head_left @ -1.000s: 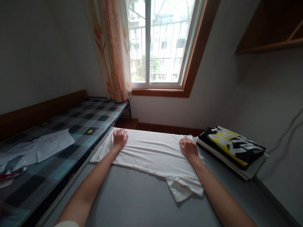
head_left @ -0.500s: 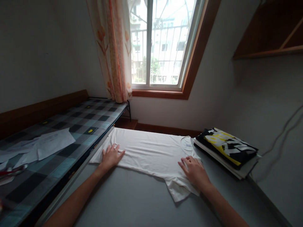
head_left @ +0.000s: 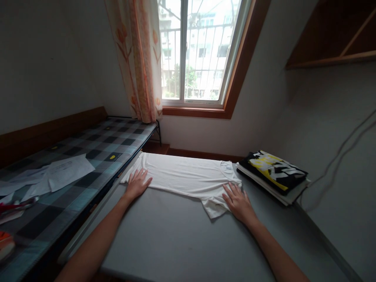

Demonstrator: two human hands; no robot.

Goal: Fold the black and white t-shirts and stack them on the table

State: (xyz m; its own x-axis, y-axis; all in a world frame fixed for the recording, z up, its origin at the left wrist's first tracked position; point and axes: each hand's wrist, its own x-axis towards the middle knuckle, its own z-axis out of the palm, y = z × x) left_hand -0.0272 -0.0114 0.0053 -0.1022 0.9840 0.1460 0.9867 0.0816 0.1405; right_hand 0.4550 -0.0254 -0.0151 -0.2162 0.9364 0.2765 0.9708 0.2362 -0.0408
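A white T-shirt (head_left: pixel 182 174) lies lengthwise, folded, across a grey table (head_left: pixel 176 235). Its neckline is at the right, one short sleeve points toward me, and faint creases run along the body. My left hand (head_left: pixel 137 184) rests palm down on the near left corner by the hem, fingers spread. Flat on the shoulder and sleeve area lies my right hand (head_left: pixel 238 201), its fingers also apart. Neither hand grips the cloth.
Right of the shirt sits a stack of folded clothes (head_left: pixel 273 172), a black, yellow and white one on top. At left is a bed with a checked mattress (head_left: pixel 96 143), holding papers (head_left: pixel 63 174) and an orange object (head_left: pixel 5 244). A wooden shelf (head_left: pixel 331 60) hangs upper right.
My view has shifted, and more of the table's near side shows. The shirt's near edge and sleeve appear farther from me. Both hands stay on the cloth; my right fingers look straighter.
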